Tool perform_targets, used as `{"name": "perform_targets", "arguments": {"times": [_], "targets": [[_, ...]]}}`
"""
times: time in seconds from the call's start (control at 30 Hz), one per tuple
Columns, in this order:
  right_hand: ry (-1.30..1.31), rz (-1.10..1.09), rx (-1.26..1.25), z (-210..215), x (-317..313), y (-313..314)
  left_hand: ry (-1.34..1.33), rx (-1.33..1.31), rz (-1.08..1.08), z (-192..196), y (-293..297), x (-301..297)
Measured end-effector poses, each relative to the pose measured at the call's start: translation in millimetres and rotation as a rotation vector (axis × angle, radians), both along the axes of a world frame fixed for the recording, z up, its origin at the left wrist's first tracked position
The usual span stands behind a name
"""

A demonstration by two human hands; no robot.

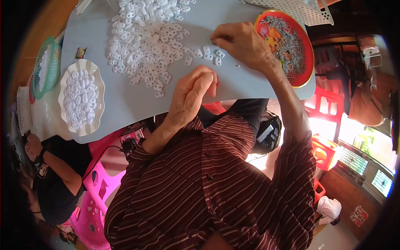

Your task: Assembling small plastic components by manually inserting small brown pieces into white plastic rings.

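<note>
My left hand (192, 92) is curled closed just over the table's near edge, thumb pressed against the fingers; whatever it holds is hidden. Farther right, my right hand (241, 42) hovers above the tabletop with thumb and fingertips pinched together, and anything between them is too small to make out. Several loose white plastic pieces with two holes (207, 53) lie between the hands. Left of them spreads a big heap of the same pieces (143, 50). Beside my right wrist sits a red round tray (308, 52) of small grey metal parts (293, 50), perhaps screws or pins.
A white wavy-edged dish (98, 112) of white pieces stands on the grey table (125, 104) at left, near a small wrapped packet (81, 53). Beyond are a green basket (53, 68) and a white perforated basket (310, 14). Another person's arm (62, 171) is at lower left, by a pink chair (98, 208).
</note>
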State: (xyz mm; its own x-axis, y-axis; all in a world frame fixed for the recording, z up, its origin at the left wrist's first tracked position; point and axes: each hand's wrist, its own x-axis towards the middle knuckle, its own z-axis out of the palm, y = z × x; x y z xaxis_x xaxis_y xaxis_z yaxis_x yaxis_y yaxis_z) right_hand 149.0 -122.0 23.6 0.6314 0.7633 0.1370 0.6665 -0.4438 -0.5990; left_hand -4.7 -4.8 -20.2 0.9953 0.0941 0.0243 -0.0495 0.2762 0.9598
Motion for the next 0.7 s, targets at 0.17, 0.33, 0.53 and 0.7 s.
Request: {"name": "perform_targets", "arguments": {"times": [0.17,0.33,0.53,0.7], "targets": [[0.015,0.082,-0.083,-2.0,-9.2,-7.5,-0.036,0.072,-0.023,1.6,-1.8,-3.8],[-0.137,0.091,-0.164,-8.9,-11.5,-8.7,-0.05,0.09,-0.037,1.8,-2.1,-3.6],[0.076,0.026,-0.048,-1.7,-15.5,-13.3,-0.049,0.136,-0.027,5.3,-3.8,-1.2],[0.612,-0.137,0.301,2.2,-28.0,-22.2,-0.043,0.2,0.1,12.7,-3.4,6.9]]}}
